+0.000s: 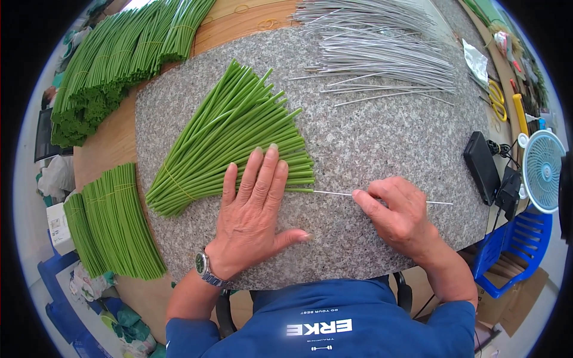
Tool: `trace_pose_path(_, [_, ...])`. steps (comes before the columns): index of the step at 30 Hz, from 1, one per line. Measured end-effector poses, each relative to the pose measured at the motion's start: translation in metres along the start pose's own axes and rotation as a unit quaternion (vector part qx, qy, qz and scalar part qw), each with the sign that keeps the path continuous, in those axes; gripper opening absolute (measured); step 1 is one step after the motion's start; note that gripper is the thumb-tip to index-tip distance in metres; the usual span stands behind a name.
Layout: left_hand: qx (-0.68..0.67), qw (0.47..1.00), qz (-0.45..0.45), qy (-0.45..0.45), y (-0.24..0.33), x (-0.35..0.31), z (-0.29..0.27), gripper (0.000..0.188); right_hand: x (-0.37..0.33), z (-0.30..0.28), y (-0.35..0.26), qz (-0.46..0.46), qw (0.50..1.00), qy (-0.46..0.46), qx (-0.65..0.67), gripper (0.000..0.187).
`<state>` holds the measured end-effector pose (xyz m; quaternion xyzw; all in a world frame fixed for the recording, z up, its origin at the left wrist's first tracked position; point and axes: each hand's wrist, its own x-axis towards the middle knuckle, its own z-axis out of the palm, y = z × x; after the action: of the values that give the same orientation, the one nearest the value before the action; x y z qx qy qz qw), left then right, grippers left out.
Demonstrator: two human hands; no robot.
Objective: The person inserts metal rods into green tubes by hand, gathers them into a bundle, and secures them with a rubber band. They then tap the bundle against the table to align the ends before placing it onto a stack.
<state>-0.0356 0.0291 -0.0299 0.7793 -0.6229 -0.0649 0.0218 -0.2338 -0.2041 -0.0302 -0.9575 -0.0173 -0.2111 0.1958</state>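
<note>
A fanned bundle of green tubes (233, 134), tied near its lower left end with a band, lies on a round grey stone slab (382, 143). My left hand (256, 209) rests flat on the slab with its fingers spread over the tubes' right ends. My right hand (397, 215) pinches a thin grey wire (439, 203) lying level on the slab. The wire's left end reaches into a green tube at the fan's lower edge. A wristwatch (205, 267) sits on my left wrist.
A loose heap of grey wires (382, 48) lies at the slab's far side. More bundles of green tubes lie at the upper left (119, 59) and lower left (113, 224). A black box (481, 167), yellow scissors (496, 100), a small fan (543, 170) and a blue chair (513, 250) are to the right.
</note>
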Motion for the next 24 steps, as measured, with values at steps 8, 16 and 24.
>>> trace_pose_path(8, [-0.071, 0.997, -0.012, 0.032, -0.001, -0.003, -0.001, 0.116, 0.025, 0.025, -0.018, -0.018, 1.000, -0.015, 0.003, 0.018])
trace_pose_path(16, [-0.112, 0.983, 0.072, 0.130, 0.001, -0.015, -0.012, 0.082, 0.041, 0.010, 0.011, 0.027, 0.997, 0.060, 0.036, 0.022])
trace_pose_path(24, [-0.169, 0.976, 0.064, 0.121, 0.003, -0.015, -0.009, 0.061, 0.065, 0.007, 0.101, 0.069, 0.994, 0.041, -0.072, 0.016])
